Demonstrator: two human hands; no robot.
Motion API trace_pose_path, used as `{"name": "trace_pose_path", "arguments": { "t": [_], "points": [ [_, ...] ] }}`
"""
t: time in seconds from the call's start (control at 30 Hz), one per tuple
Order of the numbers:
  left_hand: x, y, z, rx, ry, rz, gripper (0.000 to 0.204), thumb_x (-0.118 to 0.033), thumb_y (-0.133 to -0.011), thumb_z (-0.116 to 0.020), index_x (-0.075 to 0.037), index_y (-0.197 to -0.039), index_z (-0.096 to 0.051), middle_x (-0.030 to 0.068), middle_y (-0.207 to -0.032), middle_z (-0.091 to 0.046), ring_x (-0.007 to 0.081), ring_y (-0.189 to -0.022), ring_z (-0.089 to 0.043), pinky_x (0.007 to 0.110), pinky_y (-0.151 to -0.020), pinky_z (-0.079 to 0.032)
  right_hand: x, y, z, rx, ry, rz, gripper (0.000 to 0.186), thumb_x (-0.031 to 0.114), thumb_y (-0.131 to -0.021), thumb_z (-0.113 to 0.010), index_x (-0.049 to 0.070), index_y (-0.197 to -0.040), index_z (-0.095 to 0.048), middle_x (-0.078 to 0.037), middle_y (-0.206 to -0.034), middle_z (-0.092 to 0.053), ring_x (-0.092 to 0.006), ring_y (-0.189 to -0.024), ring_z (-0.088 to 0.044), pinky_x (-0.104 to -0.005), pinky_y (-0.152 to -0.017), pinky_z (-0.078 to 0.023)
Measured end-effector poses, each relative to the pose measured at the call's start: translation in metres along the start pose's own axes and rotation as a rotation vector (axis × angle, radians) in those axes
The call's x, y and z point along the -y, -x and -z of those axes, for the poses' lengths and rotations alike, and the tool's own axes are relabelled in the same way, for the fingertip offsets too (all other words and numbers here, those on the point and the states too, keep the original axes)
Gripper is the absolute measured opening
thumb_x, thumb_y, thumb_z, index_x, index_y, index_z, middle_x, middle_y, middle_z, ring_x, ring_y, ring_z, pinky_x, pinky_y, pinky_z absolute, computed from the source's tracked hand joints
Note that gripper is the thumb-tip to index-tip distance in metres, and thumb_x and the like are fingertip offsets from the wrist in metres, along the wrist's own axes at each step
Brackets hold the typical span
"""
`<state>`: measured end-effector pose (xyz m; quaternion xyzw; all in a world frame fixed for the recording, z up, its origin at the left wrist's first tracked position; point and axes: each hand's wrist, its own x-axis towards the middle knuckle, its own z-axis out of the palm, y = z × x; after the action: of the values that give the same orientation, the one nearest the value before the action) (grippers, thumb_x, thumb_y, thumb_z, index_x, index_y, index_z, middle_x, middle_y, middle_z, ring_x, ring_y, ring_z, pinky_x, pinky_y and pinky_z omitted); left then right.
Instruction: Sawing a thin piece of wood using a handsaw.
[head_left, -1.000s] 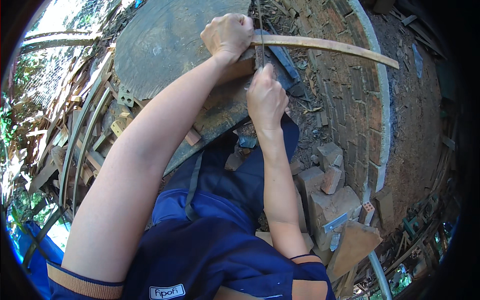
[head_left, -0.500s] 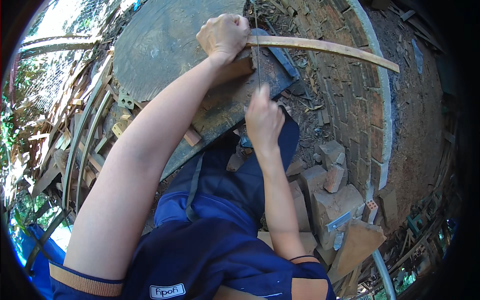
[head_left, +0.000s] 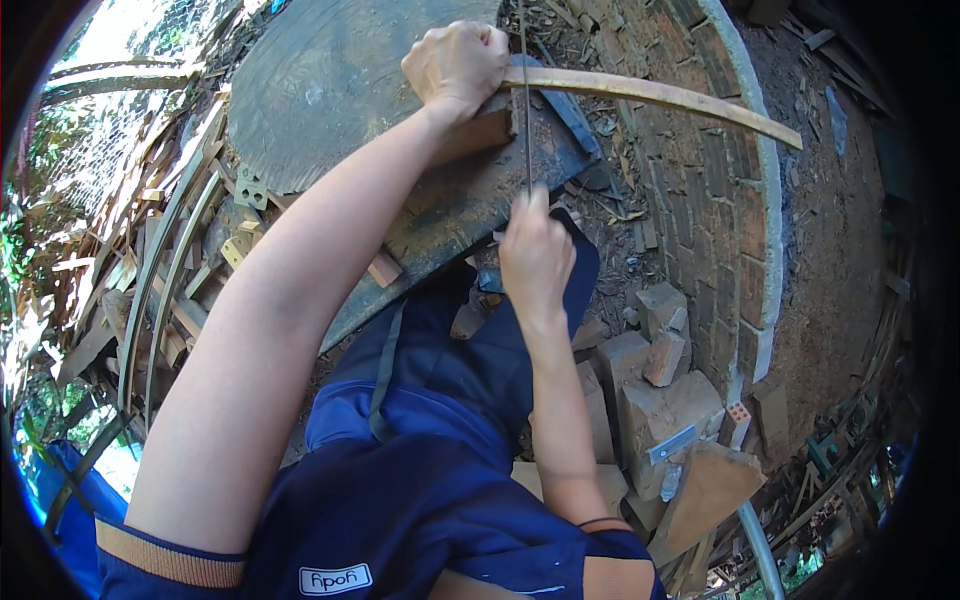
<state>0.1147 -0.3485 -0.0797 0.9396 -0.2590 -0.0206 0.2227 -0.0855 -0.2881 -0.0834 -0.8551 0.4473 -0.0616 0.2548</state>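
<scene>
My left hand (head_left: pixel 455 70) is closed in a fist over the near end of a long, narrow wooden strip (head_left: pixel 650 92). The strip reaches out to the right past the work surface. A thin saw blade (head_left: pixel 527 120), seen edge-on, crosses the strip just right of that fist. Its lower end runs into my right hand (head_left: pixel 538 250), which is wrapped round the saw's handle; the fingers hide the handle. Beneath my left wrist, a wooden block (head_left: pixel 482 138) lies on the dark board (head_left: pixel 440 220).
A large round wooden slab (head_left: pixel 310 110) fills the upper left. Along the right runs a brick edging (head_left: pixel 715 180), with stone blocks (head_left: pixel 670 400) and a glass-clear bottle (head_left: pixel 671 484) nearer me. Wood offcuts and curved strips (head_left: pixel 165 270) pile up at left.
My right hand has drawn slightly toward me with the saw, showing more blade below the strip. The left hand keeps its hold; the whole view has shifted a little.
</scene>
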Motion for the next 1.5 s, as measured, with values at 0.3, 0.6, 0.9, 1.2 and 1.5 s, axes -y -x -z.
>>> {"name": "trace_pose_path", "arguments": {
  "t": [0.3, 0.6, 0.9, 1.2, 1.5],
  "points": [
    [0.002, -0.002, 0.001, -0.006, -0.012, 0.006, 0.027, -0.040, -0.081, -0.056, -0.023, -0.073, -0.076, 0.0134, -0.075, -0.071, 0.0333, -0.073, -0.070, 0.041, -0.066, -0.054, 0.001, 0.017, -0.002, 0.029, -0.067, -0.008, 0.010, 0.014, -0.096, -0.049, 0.004, -0.092, -0.049, -0.023, -0.065, -0.064, -0.0421, -0.063, -0.066, -0.0526, -0.056, -0.052],
    [0.003, 0.000, 0.002, 0.008, -0.009, -0.040, 0.026, -0.038, -0.081, -0.056, -0.023, -0.072, -0.076, 0.0122, -0.073, -0.070, 0.0319, -0.072, -0.070, 0.040, -0.065, -0.054, 0.020, -0.051, 0.000, -0.100, -0.071, 0.084, 0.014, 0.017, -0.099, -0.046, 0.004, -0.094, -0.046, -0.023, -0.064, -0.064, -0.0440, -0.064, -0.065, -0.0553, -0.056, -0.051],
    [-0.002, -0.002, 0.001, -0.058, 0.005, 0.010, 0.027, -0.038, -0.081, -0.056, -0.022, -0.071, -0.075, 0.0119, -0.073, -0.070, 0.0316, -0.071, -0.070, 0.039, -0.064, -0.053, 0.027, -0.074, -0.004, -0.157, -0.012, 0.050, 0.015, 0.017, -0.099, -0.048, 0.004, -0.093, -0.046, -0.023, -0.062, -0.063, -0.0428, -0.063, -0.066, -0.0532, -0.055, -0.052],
    [-0.001, 0.000, 0.003, 0.001, -0.002, 0.006, 0.027, -0.038, -0.081, -0.056, -0.022, -0.072, -0.076, 0.0121, -0.076, -0.071, 0.0322, -0.072, -0.070, 0.040, -0.065, -0.054, 0.003, 0.009, -0.011, -0.037, 0.004, 0.008, 0.013, 0.017, -0.098, -0.050, 0.004, -0.096, -0.048, -0.020, -0.061, -0.064, -0.0395, -0.060, -0.066, -0.0512, -0.054, -0.052],
    [0.003, -0.002, 0.000, -0.015, -0.019, 0.007, 0.026, -0.039, -0.080, -0.057, -0.023, -0.074, -0.076, 0.0137, -0.076, -0.071, 0.0335, -0.074, -0.070, 0.040, -0.067, -0.055, -0.005, 0.004, -0.025, -0.122, 0.015, 0.060, 0.011, 0.016, -0.096, -0.053, 0.005, -0.098, -0.051, -0.018, -0.057, -0.063, -0.0391, -0.058, -0.066, -0.0503, -0.052, -0.052]
  ]
}}
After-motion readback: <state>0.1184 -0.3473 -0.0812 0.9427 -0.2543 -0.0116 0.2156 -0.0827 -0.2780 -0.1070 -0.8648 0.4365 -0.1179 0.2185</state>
